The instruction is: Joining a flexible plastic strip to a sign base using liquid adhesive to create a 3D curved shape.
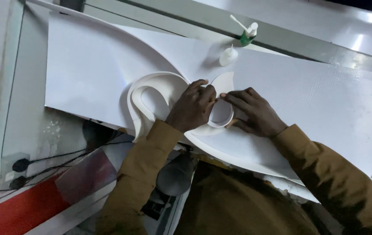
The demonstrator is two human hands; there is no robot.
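1. We take the large white sheet (308,100) as our landmark; it lies flat and covers most of the worktop. It looks thin and light but broad, so we judge it would flop if lifted by one edge and is best left lying.
2. On the sheet's near left part stands a curved white strip (144,98), set on edge in an S-like bend. We judge it springy and light, stiff across its width, easy to kink; hold it by its flat faces, close to the bend.
3. Near the middle of the sheet's near edge, the strip curls into a small ring (221,115).
4. Our left hand (192,109) presses on the ring's left side, fingers curled narrow against the strip.
5. Our right hand (255,113) lies on the ring's right side, fingertips pinching its wall.
6. At the sheet's far edge stand a small white dropper bottle (228,55) and a green-banded bottle (248,35), well apart from both hands.
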